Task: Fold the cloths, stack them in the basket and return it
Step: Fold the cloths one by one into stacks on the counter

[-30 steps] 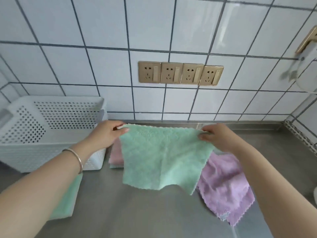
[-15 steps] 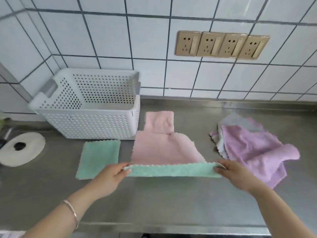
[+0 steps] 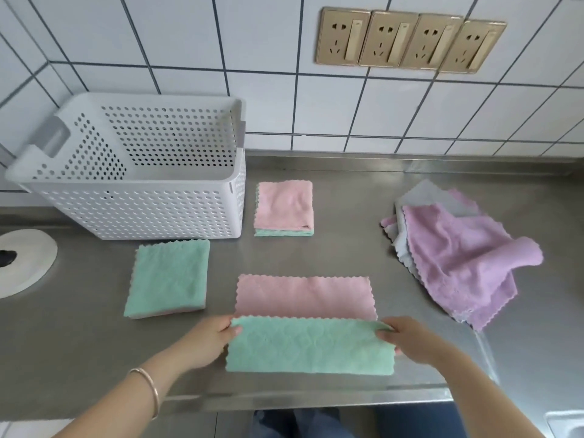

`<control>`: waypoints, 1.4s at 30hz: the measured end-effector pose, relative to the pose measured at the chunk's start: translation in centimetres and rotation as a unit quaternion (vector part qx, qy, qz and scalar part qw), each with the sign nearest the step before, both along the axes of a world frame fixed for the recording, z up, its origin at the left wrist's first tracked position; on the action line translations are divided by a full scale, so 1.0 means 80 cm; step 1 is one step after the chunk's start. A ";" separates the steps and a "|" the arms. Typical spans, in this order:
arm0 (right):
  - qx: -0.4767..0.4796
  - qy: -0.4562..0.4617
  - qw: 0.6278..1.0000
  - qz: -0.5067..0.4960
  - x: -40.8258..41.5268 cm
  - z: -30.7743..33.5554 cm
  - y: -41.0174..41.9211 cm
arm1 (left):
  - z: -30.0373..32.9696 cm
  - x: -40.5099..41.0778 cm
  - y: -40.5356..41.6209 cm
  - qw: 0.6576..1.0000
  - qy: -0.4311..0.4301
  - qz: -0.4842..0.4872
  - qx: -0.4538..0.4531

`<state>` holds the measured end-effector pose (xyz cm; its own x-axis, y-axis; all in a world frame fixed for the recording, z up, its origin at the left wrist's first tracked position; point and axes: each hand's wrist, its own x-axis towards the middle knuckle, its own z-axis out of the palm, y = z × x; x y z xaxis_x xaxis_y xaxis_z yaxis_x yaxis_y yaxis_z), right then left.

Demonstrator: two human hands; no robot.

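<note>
Folding the two-sided cloth [image 3: 308, 324] in half is the step we are judging to be in hand: its near half, green side up, is being carried over the pink half that is lying flat on the steel counter [image 3: 316, 254]. To do it well, we are thinking both corners should travel together and land squarely on the far scalloped edge, with the crease kept straight and the layers smoothed flat before any second fold, since this soft pile looks likely to slip and skew.

Our left hand [image 3: 205, 341] is pinching the cloth's left corner, thumb on top and fingers curled beneath. Our right hand [image 3: 407, 339] is gripping the right corner the same way, partly closed around the edge, not flat or spread.

We are seeing the white perforated basket [image 3: 136, 210] standing at the back left against the tiled wall, with nothing visible inside it. A folded green cloth [image 3: 169, 278] is lying just in front of it, and a folded pink cloth [image 3: 284, 207] is sitting just beside its right wall. A loose heap of purple and grey cloths [image 3: 458, 257] is waiting well apart on the right, not yet folded.
</note>
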<state>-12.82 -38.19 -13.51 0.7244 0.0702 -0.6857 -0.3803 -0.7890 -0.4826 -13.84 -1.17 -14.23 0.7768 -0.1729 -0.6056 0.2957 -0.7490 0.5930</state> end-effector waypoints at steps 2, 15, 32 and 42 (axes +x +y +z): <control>-0.015 -0.048 0.999 -0.005 0.021 -0.005 0.005 | -0.002 0.021 -0.007 0.998 -0.041 0.033 0.016; -0.111 -0.081 0.990 0.036 0.098 -0.027 0.020 | -0.026 0.101 -0.033 0.979 -0.043 0.053 0.192; -0.179 -0.069 0.975 -0.109 0.095 -0.039 0.028 | -0.028 0.111 -0.054 0.953 -0.029 0.069 0.292; -0.147 -0.097 0.967 -0.184 0.015 -0.032 0.048 | -0.029 0.065 -0.096 0.902 -0.352 -0.041 0.246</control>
